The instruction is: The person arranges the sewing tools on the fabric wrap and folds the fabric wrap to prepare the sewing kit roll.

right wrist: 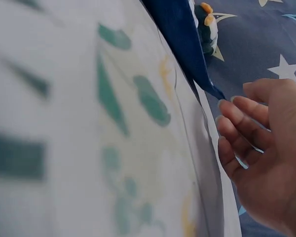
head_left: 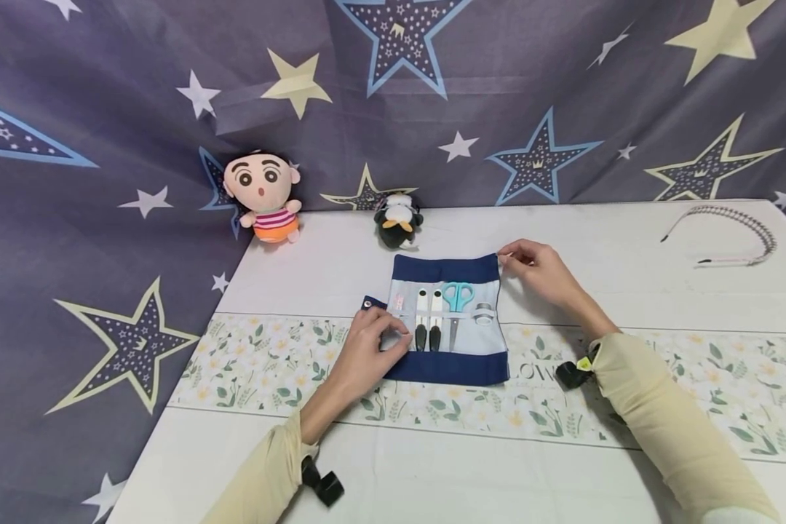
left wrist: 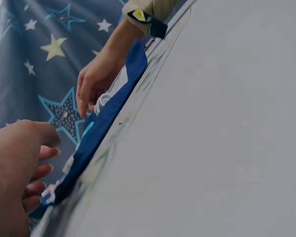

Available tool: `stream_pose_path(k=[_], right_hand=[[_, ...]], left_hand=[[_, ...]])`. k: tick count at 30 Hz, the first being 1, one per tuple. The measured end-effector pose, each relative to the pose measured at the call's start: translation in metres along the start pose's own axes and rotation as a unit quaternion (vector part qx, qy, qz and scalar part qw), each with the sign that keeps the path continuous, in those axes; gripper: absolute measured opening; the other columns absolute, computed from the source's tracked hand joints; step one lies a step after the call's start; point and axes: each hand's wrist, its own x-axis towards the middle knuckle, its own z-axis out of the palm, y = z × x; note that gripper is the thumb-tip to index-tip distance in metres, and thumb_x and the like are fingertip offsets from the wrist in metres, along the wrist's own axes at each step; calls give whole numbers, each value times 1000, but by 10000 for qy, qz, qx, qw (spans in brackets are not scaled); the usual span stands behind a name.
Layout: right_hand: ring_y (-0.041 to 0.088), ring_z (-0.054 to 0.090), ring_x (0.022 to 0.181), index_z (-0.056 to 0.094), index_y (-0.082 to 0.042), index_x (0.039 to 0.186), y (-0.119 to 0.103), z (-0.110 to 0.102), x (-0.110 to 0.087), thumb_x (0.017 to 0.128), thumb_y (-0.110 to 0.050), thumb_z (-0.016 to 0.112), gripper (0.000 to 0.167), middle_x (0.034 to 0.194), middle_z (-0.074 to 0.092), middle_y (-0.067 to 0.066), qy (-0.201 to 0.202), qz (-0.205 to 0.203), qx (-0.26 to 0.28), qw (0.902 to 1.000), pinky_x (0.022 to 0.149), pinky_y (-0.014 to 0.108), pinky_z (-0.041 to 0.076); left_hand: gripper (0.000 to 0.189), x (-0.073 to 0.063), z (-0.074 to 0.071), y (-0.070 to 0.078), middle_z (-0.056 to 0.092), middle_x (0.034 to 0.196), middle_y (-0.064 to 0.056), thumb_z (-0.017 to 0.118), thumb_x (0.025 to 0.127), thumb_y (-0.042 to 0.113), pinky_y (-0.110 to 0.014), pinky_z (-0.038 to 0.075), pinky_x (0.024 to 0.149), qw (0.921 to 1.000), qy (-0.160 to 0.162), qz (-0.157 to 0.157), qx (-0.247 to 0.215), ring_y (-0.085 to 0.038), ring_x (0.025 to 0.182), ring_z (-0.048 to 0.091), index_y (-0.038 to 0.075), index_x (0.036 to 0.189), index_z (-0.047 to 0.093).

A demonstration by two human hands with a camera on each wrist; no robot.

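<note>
A navy-edged cloth tool roll [head_left: 448, 369] lies unfolded on the table, with a light grey inside. An elastic band across it holds turquoise-handled scissors [head_left: 458, 295], two white-and-black slim tools [head_left: 429, 320] and a small white roll [head_left: 484, 314]. A pink item [head_left: 398, 302] shows at its left side. My left hand [head_left: 370, 348] rests at the roll's left edge, fingers loosely bent, near a navy tab with a metal snap [head_left: 367, 303]. At the far right corner, my right hand [head_left: 537, 271] touches the cloth with its fingertips; in the right wrist view the thumb stands apart from them.
A plush doll in a striped shirt [head_left: 274, 193] and a small penguin plush [head_left: 398, 220] sit along the back edge. A beaded headband [head_left: 753, 225] lies at the back right. A star-printed curtain [head_left: 432, 131] hangs behind the table. A floral band [head_left: 255, 364] crosses the tabletop.
</note>
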Motion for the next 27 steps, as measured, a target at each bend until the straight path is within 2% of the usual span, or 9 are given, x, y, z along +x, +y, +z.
stream_pose_path(k=[4,9,12,16,18,22,27], right_hand=[[21,58,73,70,3,114,2,2,7,104,-14,61,22,89,70,14,40,146,-123,9998,64,25,42],[24,60,74,69,4,116,1,4,12,105,-18,60,26,89,70,15,-14,238,-143,9996,65,27,43],[26,61,77,70,4,117,1,5,16,106,-19,60,27,91,70,15,-83,314,-198,9993,66,28,43],[26,61,80,70,3,117,3,5,20,106,-18,60,26,94,71,16,-103,402,-280,9987,67,29,43],[26,61,80,70,4,117,3,5,21,106,-18,60,26,94,71,16,-106,439,-290,9986,68,28,44],[24,61,80,70,4,117,3,6,23,106,-19,61,27,93,71,16,-126,494,-298,9983,69,28,43],[23,59,79,71,4,116,4,7,24,105,-18,61,26,93,70,15,-169,428,-299,9985,69,28,43]], left_hand=[[9,-21,-5,-4,61,100,2,79,91,18,-38,39,82,9981,92,-566,-214,-19,94,47,16,97,73],[18,-41,-13,-4,62,102,1,82,88,16,-42,41,89,9943,292,-1002,-238,-21,100,51,13,103,73],[20,-49,-18,-3,62,104,-1,82,87,18,-43,40,93,9910,398,-1271,-115,-23,104,51,11,104,73],[17,-56,-22,-2,61,102,-1,83,86,23,-43,37,91,9865,465,-1555,201,-23,102,47,14,99,75],[13,-58,-23,-1,60,97,0,84,86,24,-43,34,88,9865,447,-1550,291,-23,97,45,16,93,76],[13,-61,-21,1,56,85,3,86,85,24,-44,30,88,9903,409,-1301,279,-22,89,43,20,83,74],[14,-62,-17,2,54,80,6,87,84,20,-44,29,87,9923,472,-1133,175,-20,85,42,20,81,73]])
